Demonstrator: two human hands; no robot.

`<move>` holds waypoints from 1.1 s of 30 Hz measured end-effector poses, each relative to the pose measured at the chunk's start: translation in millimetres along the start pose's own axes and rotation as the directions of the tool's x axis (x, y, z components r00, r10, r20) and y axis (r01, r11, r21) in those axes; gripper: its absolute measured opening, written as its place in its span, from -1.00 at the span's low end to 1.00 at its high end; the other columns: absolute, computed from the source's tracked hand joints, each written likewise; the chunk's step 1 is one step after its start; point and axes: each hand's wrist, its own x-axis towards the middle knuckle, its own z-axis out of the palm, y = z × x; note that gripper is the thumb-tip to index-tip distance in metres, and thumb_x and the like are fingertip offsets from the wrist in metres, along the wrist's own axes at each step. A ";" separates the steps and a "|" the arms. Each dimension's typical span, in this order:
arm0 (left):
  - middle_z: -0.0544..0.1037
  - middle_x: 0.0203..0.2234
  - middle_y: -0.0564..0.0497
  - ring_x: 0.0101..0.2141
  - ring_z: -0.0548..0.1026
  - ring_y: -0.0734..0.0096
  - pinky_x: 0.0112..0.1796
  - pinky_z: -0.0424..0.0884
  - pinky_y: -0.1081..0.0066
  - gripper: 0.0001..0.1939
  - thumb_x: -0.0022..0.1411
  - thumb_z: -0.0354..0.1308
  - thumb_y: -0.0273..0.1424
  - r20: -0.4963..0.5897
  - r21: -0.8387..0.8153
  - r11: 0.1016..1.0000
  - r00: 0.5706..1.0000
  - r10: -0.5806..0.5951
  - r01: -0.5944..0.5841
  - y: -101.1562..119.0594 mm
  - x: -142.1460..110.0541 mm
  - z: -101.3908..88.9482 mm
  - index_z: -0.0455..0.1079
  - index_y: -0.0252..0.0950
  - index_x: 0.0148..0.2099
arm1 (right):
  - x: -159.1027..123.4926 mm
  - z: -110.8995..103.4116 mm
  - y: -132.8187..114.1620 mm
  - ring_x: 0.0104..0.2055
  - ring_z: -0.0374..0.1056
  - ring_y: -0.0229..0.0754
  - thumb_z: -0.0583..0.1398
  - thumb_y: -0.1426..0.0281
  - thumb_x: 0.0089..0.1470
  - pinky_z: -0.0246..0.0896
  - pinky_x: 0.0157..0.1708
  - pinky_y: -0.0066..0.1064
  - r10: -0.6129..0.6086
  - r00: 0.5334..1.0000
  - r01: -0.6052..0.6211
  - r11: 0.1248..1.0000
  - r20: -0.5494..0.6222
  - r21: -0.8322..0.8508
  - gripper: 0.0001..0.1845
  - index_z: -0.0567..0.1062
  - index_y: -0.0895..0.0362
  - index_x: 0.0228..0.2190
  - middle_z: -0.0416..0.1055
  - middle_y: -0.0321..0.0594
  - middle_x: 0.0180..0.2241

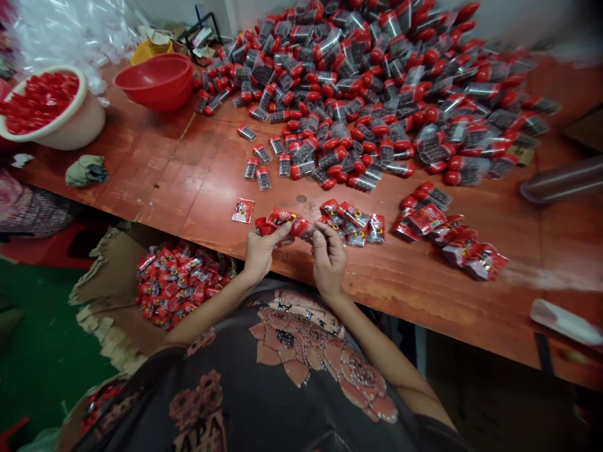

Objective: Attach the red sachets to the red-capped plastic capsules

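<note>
Head view: left hand (260,251) grip closed, thumb over a bunch of red packets (279,216); right hand (328,260) grip pinched nearly shut, thumb and fingertips on the right end of the same bunch. The bunch is at the near edge of the bench (164,172), between a flat sachet (243,211) and a small packet pile (355,221) (large heap of red-capped tubes (348,94) beyond).

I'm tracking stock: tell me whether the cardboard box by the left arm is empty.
No, red packets are heaped inside the cardboard box.
</note>
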 end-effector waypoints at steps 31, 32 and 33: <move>0.64 -0.38 -0.04 -0.39 0.59 0.34 -0.26 0.58 0.25 -0.68 -0.12 0.47 -0.29 0.096 0.003 1.000 0.995 0.022 -0.022 8.6 2.4 -8.0 0.56 -0.31 -0.30 | -2.4 -0.4 -8.3 -0.54 0.37 -0.33 0.30 0.25 0.05 0.44 -0.45 -0.34 0.199 0.971 -0.225 0.949 0.132 0.220 -0.69 0.61 -0.08 -0.12 0.56 -0.35 -0.37; 0.64 -0.38 -0.04 -0.39 0.59 0.34 -0.26 0.57 0.26 -0.69 -0.13 0.48 -0.31 0.103 -0.002 1.000 0.994 0.027 -0.027 9.1 2.2 -8.2 0.56 -0.31 -0.30 | -2.3 -0.8 -8.2 -0.53 0.38 -0.32 0.29 0.25 0.06 0.44 -0.43 -0.33 0.189 0.972 -0.216 0.955 0.143 0.205 -0.69 0.61 -0.09 -0.11 0.57 -0.35 -0.37; 0.64 -0.39 -0.03 -0.39 0.59 0.36 -0.25 0.57 0.28 -0.70 -0.14 0.48 -0.33 0.110 -0.009 0.999 0.993 0.035 -0.035 9.5 2.3 -8.4 0.56 -0.30 -0.31 | -2.3 -1.3 -8.0 -0.51 0.39 -0.31 0.29 0.26 0.07 0.45 -0.42 -0.32 0.177 0.972 -0.205 0.961 0.153 0.186 -0.69 0.60 -0.09 -0.11 0.57 -0.35 -0.37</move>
